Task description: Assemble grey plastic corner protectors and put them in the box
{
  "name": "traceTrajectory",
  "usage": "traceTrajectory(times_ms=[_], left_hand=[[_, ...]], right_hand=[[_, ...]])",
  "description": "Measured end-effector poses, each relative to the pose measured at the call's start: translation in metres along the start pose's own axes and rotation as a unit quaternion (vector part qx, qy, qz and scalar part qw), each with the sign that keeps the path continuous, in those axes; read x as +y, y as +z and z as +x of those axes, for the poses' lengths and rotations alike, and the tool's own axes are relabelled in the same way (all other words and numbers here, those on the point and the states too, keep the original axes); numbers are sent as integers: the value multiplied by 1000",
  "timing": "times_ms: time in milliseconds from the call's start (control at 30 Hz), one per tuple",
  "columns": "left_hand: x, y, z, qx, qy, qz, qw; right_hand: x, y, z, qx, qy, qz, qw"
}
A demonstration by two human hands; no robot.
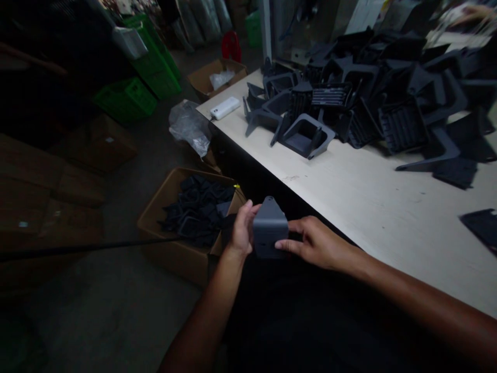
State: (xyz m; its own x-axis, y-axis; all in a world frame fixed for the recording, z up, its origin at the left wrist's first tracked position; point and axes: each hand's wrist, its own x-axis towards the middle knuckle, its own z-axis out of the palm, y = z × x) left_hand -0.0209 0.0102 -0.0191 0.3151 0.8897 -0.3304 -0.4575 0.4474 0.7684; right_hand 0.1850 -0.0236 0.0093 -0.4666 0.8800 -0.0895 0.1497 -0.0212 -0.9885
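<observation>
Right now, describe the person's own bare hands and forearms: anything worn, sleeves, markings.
The bare, ungloved left hand and bare, ungloved right hand show no ring or other jewellery. The bare left forearm and bare right forearm have no sleeve, watch or band in view, and no clear markings show in the dim light.

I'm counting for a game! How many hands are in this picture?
3: the person's left hand, right hand, and another person's hand at top right. More may be hidden.
</observation>
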Motion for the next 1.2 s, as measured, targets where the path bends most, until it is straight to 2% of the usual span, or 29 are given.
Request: traceTrajectory(times_ms=[67, 133, 233, 367, 500, 700, 867, 967, 1200], left_hand=[[-2, 5, 4, -42, -56, -7, 998], [-5, 15, 5, -37, -65, -34, 997], [-10, 33, 1, 19, 5, -73, 997], [-10, 50, -7, 65, 99, -34, 992], [-6, 49, -9, 76, 133, -7, 988], [-3, 52, -9, 48, 163, -23, 985], [-7, 61, -16, 55, 201, -5, 978], [-7, 63, -22, 67, 200, 8, 977], [-2, 62, -21, 111, 207, -9, 972]], right_hand=[[2, 2, -1, -28, -18, -32, 999], [6, 7, -1, -21, -20, -5, 1000], [12, 17, -2, 12, -8, 78, 997], [20, 30, -3, 88, -39, 138, 986], [19, 33, -2, 96, -59, 104, 988], [5, 28, -1, 119, -100, 66, 986], [2, 35, -4, 161, -117, 85, 976], [2, 41, -6, 174, -116, 118, 971], [-4, 34, 0, 111, -99, 150, 977]])
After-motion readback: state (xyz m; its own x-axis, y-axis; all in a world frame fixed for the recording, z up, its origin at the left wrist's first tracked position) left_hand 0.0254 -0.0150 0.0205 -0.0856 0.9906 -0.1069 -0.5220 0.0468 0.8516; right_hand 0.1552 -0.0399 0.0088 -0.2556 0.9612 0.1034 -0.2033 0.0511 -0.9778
